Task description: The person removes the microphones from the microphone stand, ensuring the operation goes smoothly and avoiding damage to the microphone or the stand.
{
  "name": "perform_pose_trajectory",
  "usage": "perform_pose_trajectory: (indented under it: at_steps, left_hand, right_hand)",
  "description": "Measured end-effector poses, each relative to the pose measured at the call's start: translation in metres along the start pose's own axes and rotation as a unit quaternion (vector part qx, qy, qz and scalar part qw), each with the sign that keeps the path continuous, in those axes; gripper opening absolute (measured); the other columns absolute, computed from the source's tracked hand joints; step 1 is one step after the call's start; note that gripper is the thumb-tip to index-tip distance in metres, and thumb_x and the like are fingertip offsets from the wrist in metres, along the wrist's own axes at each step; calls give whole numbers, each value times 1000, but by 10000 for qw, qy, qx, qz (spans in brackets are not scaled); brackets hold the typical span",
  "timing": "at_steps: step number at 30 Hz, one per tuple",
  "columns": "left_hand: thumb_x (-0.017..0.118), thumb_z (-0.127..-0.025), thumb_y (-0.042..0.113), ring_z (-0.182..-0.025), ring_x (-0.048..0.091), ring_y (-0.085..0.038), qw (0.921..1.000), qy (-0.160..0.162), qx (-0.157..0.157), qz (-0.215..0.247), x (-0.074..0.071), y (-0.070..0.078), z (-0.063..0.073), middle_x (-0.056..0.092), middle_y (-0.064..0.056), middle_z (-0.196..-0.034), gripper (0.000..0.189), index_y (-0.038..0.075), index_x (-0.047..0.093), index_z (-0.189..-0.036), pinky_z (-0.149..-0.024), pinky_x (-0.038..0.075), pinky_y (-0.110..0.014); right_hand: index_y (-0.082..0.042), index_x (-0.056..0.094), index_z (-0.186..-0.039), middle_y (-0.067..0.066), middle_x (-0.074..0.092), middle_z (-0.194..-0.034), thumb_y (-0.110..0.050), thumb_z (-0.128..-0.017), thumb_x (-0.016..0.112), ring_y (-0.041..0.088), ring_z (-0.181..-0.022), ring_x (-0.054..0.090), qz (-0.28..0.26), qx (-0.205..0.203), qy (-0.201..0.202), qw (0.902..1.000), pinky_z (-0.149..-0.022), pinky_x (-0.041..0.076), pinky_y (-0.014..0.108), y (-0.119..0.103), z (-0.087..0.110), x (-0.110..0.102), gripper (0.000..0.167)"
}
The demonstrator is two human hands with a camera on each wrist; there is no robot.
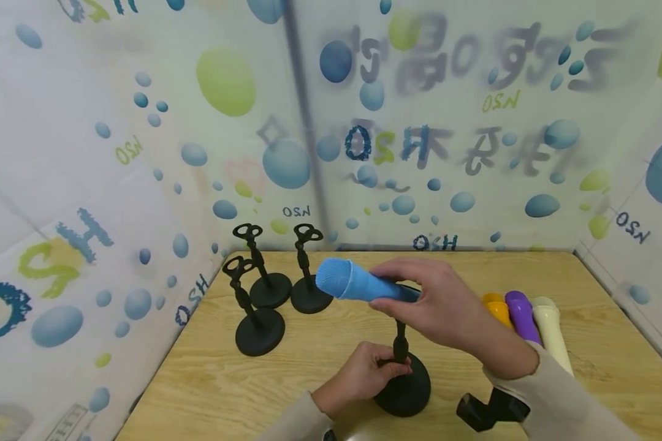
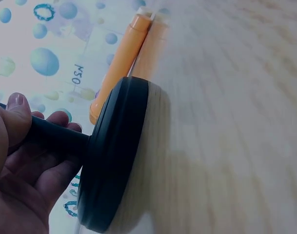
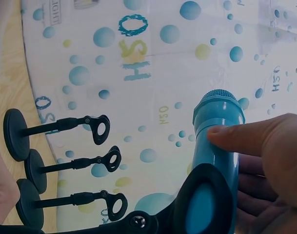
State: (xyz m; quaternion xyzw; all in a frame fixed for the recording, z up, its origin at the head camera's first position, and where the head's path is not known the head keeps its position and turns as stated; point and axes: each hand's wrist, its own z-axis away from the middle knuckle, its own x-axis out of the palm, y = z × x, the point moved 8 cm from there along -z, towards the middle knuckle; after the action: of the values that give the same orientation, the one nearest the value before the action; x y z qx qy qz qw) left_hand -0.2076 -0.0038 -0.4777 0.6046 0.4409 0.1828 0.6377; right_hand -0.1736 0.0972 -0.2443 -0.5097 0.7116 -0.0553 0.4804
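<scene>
In the head view my right hand (image 1: pixel 441 300) grips a blue microphone (image 1: pixel 358 283), its mesh head pointing left. Below it, my left hand (image 1: pixel 364 370) holds the lower pole of a black microphone stand (image 1: pixel 404 398), whose round base is on the table. The left wrist view shows fingers around that pole, just above the base (image 2: pixel 114 156). In the right wrist view the stand's ring clip (image 3: pixel 207 170) overlaps the microphone's body, blue showing through its opening. There, my thumb (image 3: pixel 231 136) presses the side of the microphone below its head.
Three more black stands (image 1: pixel 259 331) with bare ring clips stand at the table's left. On the right lie an orange microphone (image 1: pixel 496 309), a purple one (image 1: pixel 521 312) and a cream one (image 1: pixel 551 331). A patterned curtain (image 1: pixel 364 202) borders the wooden table (image 1: pixel 198 392).
</scene>
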Motion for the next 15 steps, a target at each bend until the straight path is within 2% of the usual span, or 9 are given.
perform_pose_trajectory:
  at_steps: [6, 15]
  left_hand:
    - [77, -99, 8, -99, 76, 0, 10000, -64, 7, -50, -1, 1, -1, 84, -13, -104, 13, -2, 83, -105, -91, 59, -19]
    - [78, -99, 7, -95, 74, 2, 9998, -188, 72, -53, -1, 4, -1, 83, -18, -101, 11, -3, 82, -102, -89, 59, -18]
  right_hand:
    - [-9, 79, -123, 6, 80, -123, -14, -93, 87, 22, -107, 78, -80, 83, -19, 9999, -90, 66, 46, 0, -2, 2, 32]
    - [-9, 79, -123, 6, 81, -122, -14, -92, 87, 23, -106, 78, -33, 105, 5, 9999, -90, 66, 46, 0, -2, 3, 32]
